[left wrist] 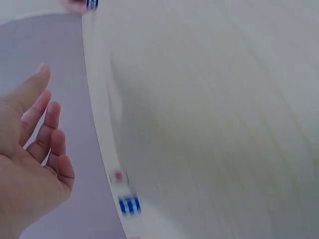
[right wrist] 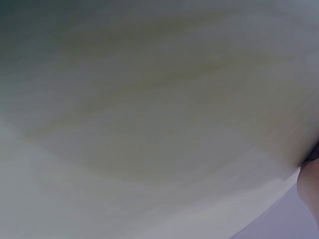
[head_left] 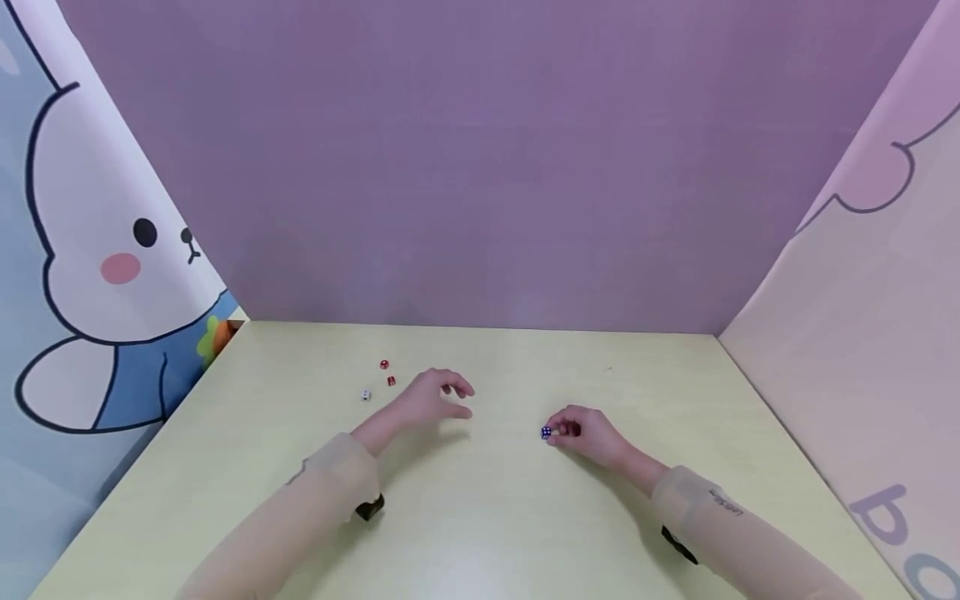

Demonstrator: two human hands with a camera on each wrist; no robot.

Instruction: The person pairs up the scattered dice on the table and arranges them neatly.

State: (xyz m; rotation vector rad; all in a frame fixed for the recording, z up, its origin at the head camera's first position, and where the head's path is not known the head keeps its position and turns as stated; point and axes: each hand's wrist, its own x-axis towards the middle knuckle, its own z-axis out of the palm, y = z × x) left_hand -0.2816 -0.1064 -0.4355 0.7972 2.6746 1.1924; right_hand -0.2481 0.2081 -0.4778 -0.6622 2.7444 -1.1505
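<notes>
Between thumb and fingers, my right hand [head_left: 588,435] pinches a blue die [head_left: 546,432] with white pips, close over the table. My left hand [head_left: 429,398] hovers left of it, thumb apart from bent fingers and nothing in between. Just beyond the left wrist lie two red dice [head_left: 384,364] and a white die [head_left: 365,395]. The left wrist view shows the empty left hand [left wrist: 35,149], a blurred blue-and-white die [left wrist: 129,204] and a pale die [left wrist: 118,176] with a red spot. Only a sliver of the right hand [right wrist: 310,191] enters the right wrist view.
A pale wooden table [head_left: 480,517] lies under both arms. Behind it stands a purple wall panel [head_left: 480,167]. Printed side panels rise at left, with a cartoon rabbit [head_left: 120,250], and at right. A small faint mark [head_left: 607,368] shows on the tabletop at the back right.
</notes>
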